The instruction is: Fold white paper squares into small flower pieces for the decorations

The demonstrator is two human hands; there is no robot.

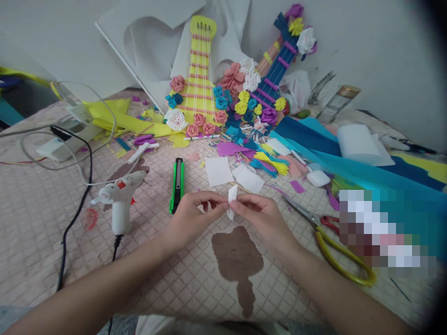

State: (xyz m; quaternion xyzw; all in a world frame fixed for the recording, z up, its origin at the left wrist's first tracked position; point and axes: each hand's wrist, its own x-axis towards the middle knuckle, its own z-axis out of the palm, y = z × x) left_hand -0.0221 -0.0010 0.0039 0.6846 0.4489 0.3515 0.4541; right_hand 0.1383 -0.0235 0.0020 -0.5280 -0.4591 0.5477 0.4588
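Observation:
A small folded piece of white paper (232, 195) stands upright between my two hands over the middle of the table. My left hand (199, 211) pinches it from the left with thumb and fingertips. From the other side my right hand (260, 214) grips the same piece, its thumb lying on the front. Just beyond the hands lie two white paper squares (219, 171), one partly crumpled or overlapped. A green utility knife (177, 184) rests beside my left hand, and scissors (328, 237) with yellow and red handles lie right of my right hand.
A white glue gun (121, 204) with a black cord stands at left. Yellow (200, 88) and blue (272, 88) paper guitars with paper flowers lean at the back. Coloured scraps, a white roll (358, 142) and blue paper sheets (314, 135) lie behind. A brown patch (237, 253) marks the tablecloth.

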